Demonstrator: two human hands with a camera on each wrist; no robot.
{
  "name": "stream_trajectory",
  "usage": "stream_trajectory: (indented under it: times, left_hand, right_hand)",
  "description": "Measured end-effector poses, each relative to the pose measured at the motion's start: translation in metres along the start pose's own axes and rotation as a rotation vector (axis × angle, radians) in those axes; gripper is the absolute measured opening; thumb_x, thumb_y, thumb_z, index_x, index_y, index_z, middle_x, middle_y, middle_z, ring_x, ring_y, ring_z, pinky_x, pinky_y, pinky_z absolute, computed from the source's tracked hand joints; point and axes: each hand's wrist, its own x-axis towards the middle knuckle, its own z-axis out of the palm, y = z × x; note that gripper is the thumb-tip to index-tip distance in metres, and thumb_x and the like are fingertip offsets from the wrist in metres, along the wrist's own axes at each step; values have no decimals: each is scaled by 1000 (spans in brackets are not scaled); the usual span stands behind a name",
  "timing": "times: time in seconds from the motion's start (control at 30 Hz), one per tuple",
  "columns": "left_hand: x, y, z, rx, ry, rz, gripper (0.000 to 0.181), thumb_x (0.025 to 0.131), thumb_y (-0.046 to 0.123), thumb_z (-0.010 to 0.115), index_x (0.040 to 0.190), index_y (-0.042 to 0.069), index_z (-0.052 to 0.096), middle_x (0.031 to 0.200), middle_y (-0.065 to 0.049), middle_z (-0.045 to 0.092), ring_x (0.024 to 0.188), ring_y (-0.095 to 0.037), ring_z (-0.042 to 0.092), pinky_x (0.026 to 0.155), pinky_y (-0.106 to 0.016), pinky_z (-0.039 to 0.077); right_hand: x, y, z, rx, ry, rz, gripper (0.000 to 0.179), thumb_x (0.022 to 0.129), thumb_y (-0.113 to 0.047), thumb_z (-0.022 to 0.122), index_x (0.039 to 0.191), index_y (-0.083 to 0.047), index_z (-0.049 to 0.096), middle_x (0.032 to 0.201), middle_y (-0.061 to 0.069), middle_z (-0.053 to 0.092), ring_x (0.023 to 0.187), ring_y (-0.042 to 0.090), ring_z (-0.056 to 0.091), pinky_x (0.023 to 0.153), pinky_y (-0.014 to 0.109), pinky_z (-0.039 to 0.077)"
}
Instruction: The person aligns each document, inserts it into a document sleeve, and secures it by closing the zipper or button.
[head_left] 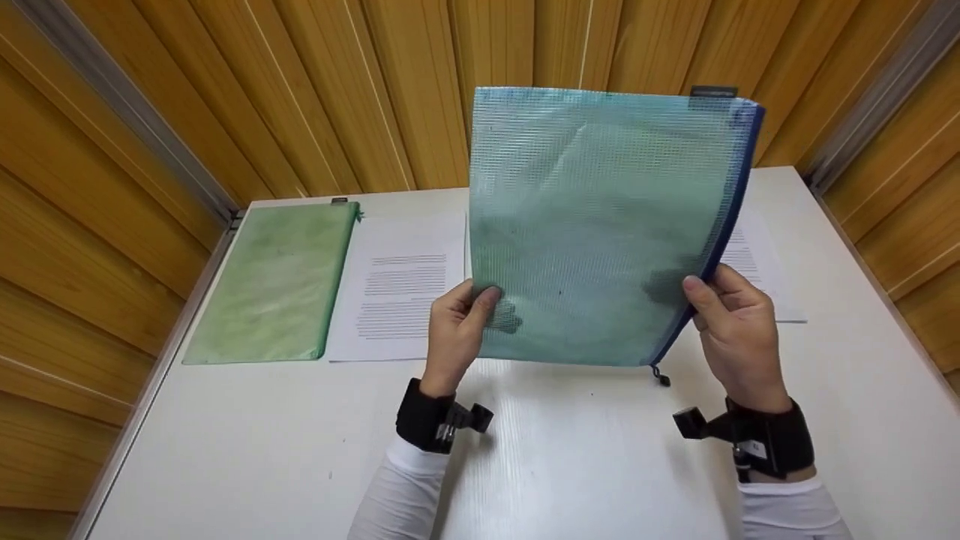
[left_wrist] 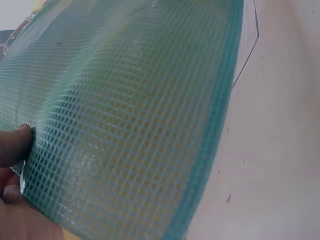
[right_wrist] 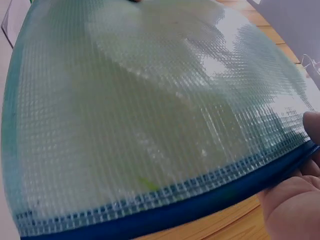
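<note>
A translucent blue-green mesh zipper pouch [head_left: 592,225] is held up over the table, with a dark blue zipper edge [right_wrist: 165,212] on its right side and a small dark pull hanging at the lower corner. My left hand [head_left: 456,322] pinches its lower left edge, thumb in front and fingers behind, seen as a shadow through the mesh. On the zipper side my right hand [head_left: 739,326] grips the edge the same way. In the left wrist view the mesh grid of the pouch [left_wrist: 135,120] fills most of the picture, the thumb at far left.
A green zipper pouch [head_left: 270,285] lies flat at the table's left. Beside it is a printed sheet [head_left: 401,292]; another printed sheet [head_left: 776,289] shows partly behind the raised pouch. Wood-look panels [head_left: 375,90] stand behind the white table [head_left: 225,450].
</note>
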Motion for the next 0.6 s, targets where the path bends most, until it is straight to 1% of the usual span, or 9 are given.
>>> stream_trajectory:
  times: [0.03, 0.1, 0.17, 0.23, 0.27, 0.33, 0.43, 0.53, 0.6]
  left_hand:
    - [1, 0, 0, -3, 8, -3, 19, 105, 4, 66, 107, -12, 74, 95, -28, 78, 78, -10, 72, 70, -22, 56]
    - [3, -1, 1, -5, 19, -19, 19, 105, 5, 66, 105, -12, 74, 92, -27, 77, 76, -7, 71, 68, -21, 55]
    - [5, -3, 3, -12, 28, -47, 20, 106, 6, 65, 101, -12, 73, 86, -24, 75, 73, -6, 68, 66, -21, 52]
    - [8, -5, 5, -11, 39, -88, 22, 106, 7, 66, 97, -11, 72, 79, -16, 72, 69, -6, 64, 64, -20, 49]
    - [10, -6, 6, -9, 45, -114, 22, 106, 8, 66, 96, -11, 72, 76, -12, 69, 67, -7, 61, 63, -20, 47]
    - [13, -10, 7, -2, 59, -167, 23, 106, 8, 67, 93, -10, 71, 71, -3, 61, 65, -8, 53, 61, -20, 42]
    - [17, -17, 10, 17, 71, -256, 24, 105, 8, 68, 83, -4, 68, 64, 6, 50, 59, -7, 45, 57, -20, 36]
    - [19, -28, 11, 21, 70, -326, 37, 104, 6, 68, 70, 8, 54, 59, 9, 38, 56, -7, 36, 55, -20, 30]
    - [20, -35, 13, 29, 69, -365, 46, 103, 6, 68, 65, 13, 43, 58, 10, 34, 54, -7, 32, 54, -21, 27]
  right_hand:
    - [0, 1, 0, -31, -2, 17, 33, 106, 7, 56, 138, 6, 66, 122, 4, 75, 106, 9, 64, 98, 23, 55]
    - [1, 2, -1, -92, 2, 52, 35, 106, 6, 58, 141, 1, 65, 124, 2, 76, 102, 6, 64, 96, 21, 55]
    - [2, 3, -2, -138, 1, 89, 38, 107, 4, 58, 145, 0, 61, 128, 0, 76, 106, 5, 67, 97, 20, 55]
    - [4, 5, -4, -189, 12, 131, 39, 107, 2, 60, 146, -1, 59, 127, -1, 77, 110, 5, 71, 97, 20, 57]
    - [6, 7, -5, -212, 20, 157, 40, 107, 0, 61, 147, -1, 58, 132, -1, 76, 116, 7, 71, 98, 21, 58]
    - [10, 10, -9, -248, 26, 220, 41, 107, -3, 62, 148, 1, 55, 125, -2, 79, 116, 9, 73, 95, 22, 60]
    - [16, 17, -16, -305, 27, 339, 46, 108, -7, 63, 151, 3, 50, 107, -6, 81, 101, 7, 74, 86, 21, 61]
    - [22, 25, -24, -355, -12, 451, 54, 109, -9, 61, 157, 6, 41, 97, -9, 79, 94, 5, 72, 82, 21, 60]
    - [24, 30, -29, -384, -51, 513, 59, 111, -9, 58, 162, 7, 34, 95, -11, 78, 91, 3, 71, 81, 21, 60]
